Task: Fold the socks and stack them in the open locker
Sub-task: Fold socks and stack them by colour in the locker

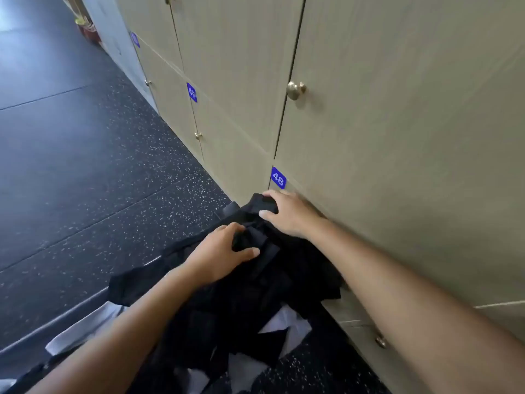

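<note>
While my left hand (220,253) pinches a fold in the heap of black fabric socks (255,285), my right hand (287,213) fingers curl around its top edge beside the beige wooden lockers (397,137).

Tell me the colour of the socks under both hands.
Black socks, plain, seen in the head view.

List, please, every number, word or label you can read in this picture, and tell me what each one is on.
"48": white digits on a blue tag at the corner of a beige locker door, just above the right hand.
"49": blue tag on a locker door further left; a mark after the digits is cut off and unreadable.
A third blue tag further along is too small and blurred to read.
</note>
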A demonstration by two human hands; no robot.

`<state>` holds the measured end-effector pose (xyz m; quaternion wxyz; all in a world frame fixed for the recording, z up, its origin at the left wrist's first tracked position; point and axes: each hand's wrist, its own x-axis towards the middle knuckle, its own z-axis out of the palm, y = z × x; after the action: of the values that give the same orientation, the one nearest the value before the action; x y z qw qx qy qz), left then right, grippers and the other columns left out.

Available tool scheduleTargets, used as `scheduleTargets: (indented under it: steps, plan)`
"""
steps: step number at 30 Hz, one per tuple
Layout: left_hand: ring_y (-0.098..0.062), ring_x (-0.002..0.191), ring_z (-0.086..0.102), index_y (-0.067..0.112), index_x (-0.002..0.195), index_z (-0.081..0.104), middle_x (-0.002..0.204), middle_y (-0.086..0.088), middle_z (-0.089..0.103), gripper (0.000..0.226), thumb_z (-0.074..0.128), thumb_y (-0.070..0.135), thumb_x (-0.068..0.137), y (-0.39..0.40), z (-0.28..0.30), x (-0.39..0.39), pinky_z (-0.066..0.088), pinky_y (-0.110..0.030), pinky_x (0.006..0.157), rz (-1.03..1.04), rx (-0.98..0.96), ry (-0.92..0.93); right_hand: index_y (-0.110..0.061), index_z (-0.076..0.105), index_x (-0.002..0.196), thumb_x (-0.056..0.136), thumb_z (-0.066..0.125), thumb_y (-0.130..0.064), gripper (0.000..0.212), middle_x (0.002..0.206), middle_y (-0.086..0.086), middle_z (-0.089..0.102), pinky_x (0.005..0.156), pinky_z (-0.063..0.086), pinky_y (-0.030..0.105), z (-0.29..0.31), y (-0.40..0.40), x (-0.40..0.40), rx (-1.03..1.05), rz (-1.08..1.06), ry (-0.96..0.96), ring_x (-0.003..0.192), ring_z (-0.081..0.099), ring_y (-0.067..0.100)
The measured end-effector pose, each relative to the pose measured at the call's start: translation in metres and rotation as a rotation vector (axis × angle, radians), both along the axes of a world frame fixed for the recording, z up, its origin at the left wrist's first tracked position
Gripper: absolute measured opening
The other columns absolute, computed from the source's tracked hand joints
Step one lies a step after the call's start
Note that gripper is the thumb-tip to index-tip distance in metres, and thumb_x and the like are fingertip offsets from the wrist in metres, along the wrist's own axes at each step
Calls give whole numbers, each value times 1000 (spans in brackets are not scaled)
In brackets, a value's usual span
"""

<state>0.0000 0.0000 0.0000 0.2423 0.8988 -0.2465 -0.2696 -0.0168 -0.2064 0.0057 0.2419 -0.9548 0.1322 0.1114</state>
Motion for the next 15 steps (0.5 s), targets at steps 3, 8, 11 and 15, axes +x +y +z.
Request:
scheduleTargets:
  steps: [3, 8, 11, 15]
  plan:
    - [-21, 128, 51, 22, 143, 49, 137, -1, 56, 81, 74, 65, 79, -3, -22, 8, 42, -35, 107, -28, 22, -20, -24, 42, 150, 93, 62, -52, 67, 152, 8, 44, 113, 36, 41, -26, -2, 19, -19, -2, 84, 140, 41, 29]
    - [-14, 109, 57, 20, 129, 56, 114, 8, 58, 76, 82, 63, 71, -5, -27, 14, 44, -29, 91, 3, 22, -2, -24, 49, 142, 85, 67, -60, 69, 140, 3, 55, 99, 49, 44, -42, -7, 30, -163, 35, 34, 123, 55, 28]
    - [-16, 95, 69, 14, 105, 68, 97, 7, 72, 54, 86, 53, 72, -8, -33, 16, 54, -34, 84, 12, -57, 49, -13, 53, 131, 99, 53, -50, 49, 127, 11, 58, 86, 49, 41, -39, -4, 36, -396, 117, 47, 111, 57, 34]
    - [-4, 72, 70, 22, 91, 75, 78, 11, 76, 18, 86, 30, 79, -4, -28, 12, 53, -19, 64, 8, -296, 100, -11, 40, 98, 104, 46, -11, 8, 100, 14, 61, 68, 39, 37, -26, 2, 26, -599, 126, -169, 89, 58, 37]
